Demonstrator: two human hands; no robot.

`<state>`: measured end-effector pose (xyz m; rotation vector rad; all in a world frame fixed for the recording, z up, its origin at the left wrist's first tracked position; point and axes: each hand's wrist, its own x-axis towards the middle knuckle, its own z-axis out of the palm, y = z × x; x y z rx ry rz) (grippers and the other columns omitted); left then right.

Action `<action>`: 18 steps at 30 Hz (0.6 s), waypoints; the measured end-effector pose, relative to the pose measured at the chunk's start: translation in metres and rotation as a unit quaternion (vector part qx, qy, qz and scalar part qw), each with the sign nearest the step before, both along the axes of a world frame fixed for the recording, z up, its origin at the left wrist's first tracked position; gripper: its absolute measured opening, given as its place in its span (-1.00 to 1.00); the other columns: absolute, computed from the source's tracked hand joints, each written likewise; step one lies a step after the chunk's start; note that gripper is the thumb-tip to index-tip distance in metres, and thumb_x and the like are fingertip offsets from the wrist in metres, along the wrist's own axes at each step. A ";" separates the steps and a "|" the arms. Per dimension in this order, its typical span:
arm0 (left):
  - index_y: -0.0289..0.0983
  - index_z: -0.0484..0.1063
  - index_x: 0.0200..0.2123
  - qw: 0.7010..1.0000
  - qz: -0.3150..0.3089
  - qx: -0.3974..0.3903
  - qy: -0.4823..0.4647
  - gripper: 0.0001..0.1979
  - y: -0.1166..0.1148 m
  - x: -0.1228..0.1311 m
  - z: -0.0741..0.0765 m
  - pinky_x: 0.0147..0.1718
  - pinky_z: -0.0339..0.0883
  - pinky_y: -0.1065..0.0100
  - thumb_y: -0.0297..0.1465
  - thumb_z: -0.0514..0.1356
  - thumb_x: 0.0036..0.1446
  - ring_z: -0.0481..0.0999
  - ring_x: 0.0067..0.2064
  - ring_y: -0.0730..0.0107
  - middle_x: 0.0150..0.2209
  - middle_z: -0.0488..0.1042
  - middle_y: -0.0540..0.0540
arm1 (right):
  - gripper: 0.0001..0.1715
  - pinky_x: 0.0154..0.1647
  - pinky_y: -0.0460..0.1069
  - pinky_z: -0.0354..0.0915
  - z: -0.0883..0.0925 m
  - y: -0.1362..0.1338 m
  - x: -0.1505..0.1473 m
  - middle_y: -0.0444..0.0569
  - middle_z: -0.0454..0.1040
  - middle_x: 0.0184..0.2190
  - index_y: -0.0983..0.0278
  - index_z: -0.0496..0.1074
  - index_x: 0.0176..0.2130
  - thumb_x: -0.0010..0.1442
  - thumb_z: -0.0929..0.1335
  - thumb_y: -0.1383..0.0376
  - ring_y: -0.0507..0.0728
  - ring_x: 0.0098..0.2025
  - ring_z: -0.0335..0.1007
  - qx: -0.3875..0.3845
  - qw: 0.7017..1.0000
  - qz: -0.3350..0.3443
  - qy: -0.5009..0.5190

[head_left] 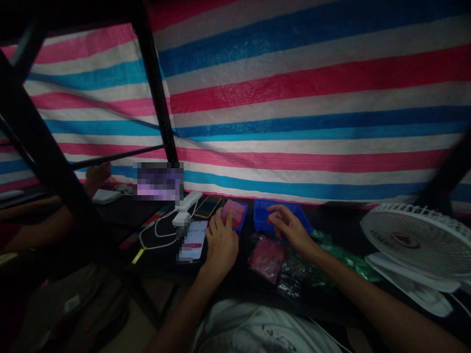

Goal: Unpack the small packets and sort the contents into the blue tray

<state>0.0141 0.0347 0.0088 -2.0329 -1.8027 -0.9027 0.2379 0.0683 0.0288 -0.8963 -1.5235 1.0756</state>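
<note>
My left hand (222,245) lies with its fingers spread, the fingertips on or just over pink packets (235,212) in a small blue box (242,223). My right hand (290,228) is held over the near side of a second blue tray (262,215), its fingers loosely bent and apart; I see nothing in them. Below that hand, a clear plastic bag with red contents (268,259) lies on the black table. Dark clear-wrapped packets (290,282) lie beside it, and green plastic packaging (342,262) is under and beyond my right forearm.
A phone with a lit screen (198,240) lies left of my left hand, with a dark phone (208,207) behind it. White cables (158,234) run to a power strip (189,201). A white fan (408,240) stands right. Another person's hand (98,172) is beyond the black frame (156,98).
</note>
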 end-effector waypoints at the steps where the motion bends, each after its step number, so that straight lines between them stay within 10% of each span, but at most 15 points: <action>1: -0.28 0.19 0.32 1.000 -0.004 0.003 0.004 -0.43 0.000 0.000 -0.001 0.11 0.21 -0.10 -0.49 0.11 0.24 0.19 0.30 -0.17 0.35 0.13 -0.38 | -0.52 -0.64 -0.11 0.07 0.000 0.000 0.000 -0.18 0.40 -0.35 0.18 0.32 0.00 0.22 0.42 -0.01 -0.06 -0.62 0.15 0.000 1.000 -0.001 0.000; 13: -0.25 0.08 0.40 0.998 -0.005 0.030 0.062 -0.30 -0.001 -0.002 -0.008 0.24 0.11 -0.15 -0.45 0.16 0.22 -0.14 0.47 -0.21 0.50 -0.18 -0.26 | -0.60 -0.59 -0.09 0.09 0.001 -0.002 0.000 -0.12 0.40 -0.29 0.19 0.42 -0.09 0.21 0.42 0.00 -0.04 -0.58 0.17 0.002 0.999 -0.006 -0.034; 18: -0.24 0.21 0.34 0.997 -0.022 0.009 0.080 -0.41 0.004 -0.007 -0.016 0.29 0.08 -0.12 -0.43 0.13 0.25 0.03 0.44 -0.09 0.40 0.17 -0.23 | -0.62 -0.58 -0.09 0.07 -0.001 -0.001 0.000 -0.11 0.40 -0.31 0.20 0.44 -0.10 0.22 0.41 0.00 -0.04 -0.57 0.17 0.006 0.999 0.002 -0.044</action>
